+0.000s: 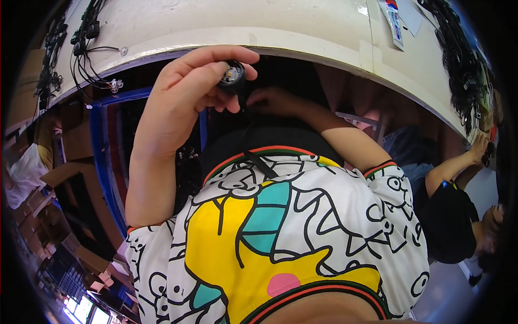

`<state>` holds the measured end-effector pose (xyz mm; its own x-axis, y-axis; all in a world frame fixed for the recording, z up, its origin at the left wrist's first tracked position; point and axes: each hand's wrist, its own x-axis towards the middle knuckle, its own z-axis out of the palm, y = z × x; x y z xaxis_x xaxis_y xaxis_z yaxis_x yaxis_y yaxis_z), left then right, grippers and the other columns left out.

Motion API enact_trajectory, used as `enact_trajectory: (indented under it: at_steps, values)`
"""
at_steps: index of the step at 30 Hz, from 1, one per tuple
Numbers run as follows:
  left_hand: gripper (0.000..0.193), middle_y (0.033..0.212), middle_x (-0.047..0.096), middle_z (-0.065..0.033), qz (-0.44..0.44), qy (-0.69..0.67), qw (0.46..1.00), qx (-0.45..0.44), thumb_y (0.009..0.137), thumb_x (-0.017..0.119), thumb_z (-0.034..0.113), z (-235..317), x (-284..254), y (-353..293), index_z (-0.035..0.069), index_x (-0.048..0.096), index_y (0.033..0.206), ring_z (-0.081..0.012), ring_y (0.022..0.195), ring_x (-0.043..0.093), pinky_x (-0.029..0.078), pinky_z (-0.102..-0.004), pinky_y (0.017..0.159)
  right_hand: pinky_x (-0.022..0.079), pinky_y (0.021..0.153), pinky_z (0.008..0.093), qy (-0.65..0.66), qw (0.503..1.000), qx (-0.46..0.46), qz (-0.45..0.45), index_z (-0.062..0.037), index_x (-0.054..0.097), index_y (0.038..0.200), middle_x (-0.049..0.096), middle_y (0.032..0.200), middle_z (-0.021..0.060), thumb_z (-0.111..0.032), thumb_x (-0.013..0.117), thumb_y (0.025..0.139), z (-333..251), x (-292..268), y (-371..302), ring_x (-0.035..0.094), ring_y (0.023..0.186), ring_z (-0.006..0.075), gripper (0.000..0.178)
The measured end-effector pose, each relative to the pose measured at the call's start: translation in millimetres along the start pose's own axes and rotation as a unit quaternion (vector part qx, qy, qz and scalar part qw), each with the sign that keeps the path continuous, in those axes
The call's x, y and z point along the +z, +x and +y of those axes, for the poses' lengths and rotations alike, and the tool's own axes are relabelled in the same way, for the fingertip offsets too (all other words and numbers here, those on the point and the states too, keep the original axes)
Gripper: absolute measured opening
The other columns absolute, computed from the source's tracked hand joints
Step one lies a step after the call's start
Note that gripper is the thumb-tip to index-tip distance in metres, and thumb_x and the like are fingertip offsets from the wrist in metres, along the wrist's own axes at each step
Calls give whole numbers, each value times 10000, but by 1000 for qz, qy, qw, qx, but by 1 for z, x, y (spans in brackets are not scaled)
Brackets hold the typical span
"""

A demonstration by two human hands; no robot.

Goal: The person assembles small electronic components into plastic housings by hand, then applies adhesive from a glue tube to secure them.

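My left hand (181,89) is raised at the table's near edge, its thumb and fingers closed round a small black round light housing (232,78). The open face of the housing tilts up and shows pale and yellowish parts inside. Lower and to the right, my right hand (272,101) is in front of my dark lap with its fingers curled in. Whatever those fingers hold is lost in the dark background.
A pale table (280,29) spans the far side. Black cables with connectors (86,46) lie on its left, and a cable bundle (456,70) on its right. A white-and-blue tube (395,24) lies nearby. Left are a blue frame (102,156) and cardboard boxes (89,189); right, another person (453,216) is working.
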<state>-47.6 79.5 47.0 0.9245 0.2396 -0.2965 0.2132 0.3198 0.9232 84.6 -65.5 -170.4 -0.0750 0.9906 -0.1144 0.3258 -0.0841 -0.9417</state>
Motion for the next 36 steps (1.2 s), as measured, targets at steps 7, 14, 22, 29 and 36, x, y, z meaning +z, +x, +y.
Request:
enact_trajectory:
  at_steps: [7,14,22,29,36]
  values:
    - [325,952,576,-149,-5,-46,999,11,810,439,166,-3,-13,-1,-63,523,1025,-106,647,529,446,-203,626,426,816,290,79,995,62,15,-35,607,935,589,884,71,-16,587,709,14,1,-9,552,887,163,228]
    - [320,954,576,-141,5,-48,998,-31,774,453,155,-10,-14,-3,-63,539,990,-106,685,544,453,-203,655,430,807,277,48,993,75,72,-34,614,921,597,895,68,8,582,686,19,0,-10,556,878,156,241]
    - [316,942,575,-145,-16,-60,998,-24,771,458,169,-15,-16,-3,-56,546,976,-109,681,539,451,-213,648,472,727,274,31,986,120,109,-77,635,872,633,812,60,-37,656,669,23,-3,-8,591,780,141,208]
    - [285,928,582,-135,-14,-26,999,-35,764,443,128,-12,-12,-2,-47,560,956,-107,674,543,451,-211,641,465,728,261,27,986,117,113,-60,631,882,633,842,58,-9,604,673,17,-3,-9,582,791,122,217]
    - [287,920,592,-123,-13,2,999,-51,756,453,141,-19,-5,1,-46,566,944,-95,674,549,448,-206,624,475,733,287,-54,985,98,128,-70,631,901,634,845,77,-44,645,677,28,0,-8,600,801,162,226]
